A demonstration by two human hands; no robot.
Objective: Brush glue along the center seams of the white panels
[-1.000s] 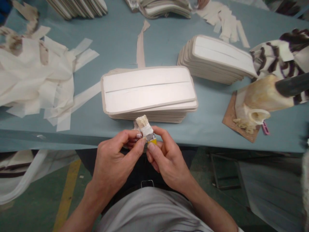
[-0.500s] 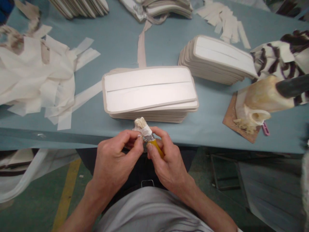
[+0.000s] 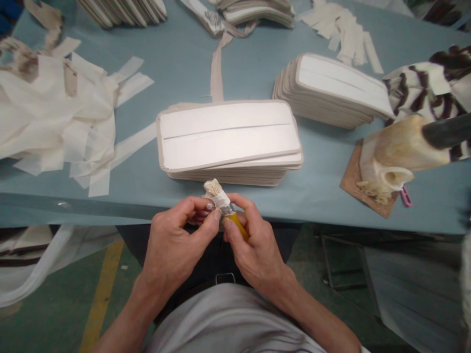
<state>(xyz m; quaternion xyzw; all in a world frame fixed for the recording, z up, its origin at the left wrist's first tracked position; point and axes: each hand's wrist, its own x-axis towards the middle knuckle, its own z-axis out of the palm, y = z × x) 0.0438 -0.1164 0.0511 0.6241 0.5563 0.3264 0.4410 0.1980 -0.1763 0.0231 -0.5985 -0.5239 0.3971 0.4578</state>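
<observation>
The right hand (image 3: 259,238) pinches the yellow handle of a brush (image 3: 239,225) between thumb and fingers. The left hand (image 3: 180,235) has thumb and forefinger drawn together at the white wrapping (image 3: 222,199) below the bristles; whether they grip it or merely touch it cannot be told. The brush lies in the hands at the middle of the tabletop's near edge, bristles pointing away from the wearer. Should the right-hand pinch be loose, a tug at the wrapping could twist the handle free.

Just beyond the bristles stands a stack of white panels (image 3: 228,135), its upper pieces askew; a nudge could slide them, and crumbs from the crusted bristles could soil the top face. Toward the near right corner, a crusted container (image 3: 397,147) rests on a brown board (image 3: 351,169), with a pink clip (image 3: 405,197) beside it; a passing forearm could knock the container over. Cloth strips (image 3: 55,113) heap along the left edge. Farther back are a second stack (image 3: 342,81) and, at the far edge, a curved bundle (image 3: 257,12).
</observation>
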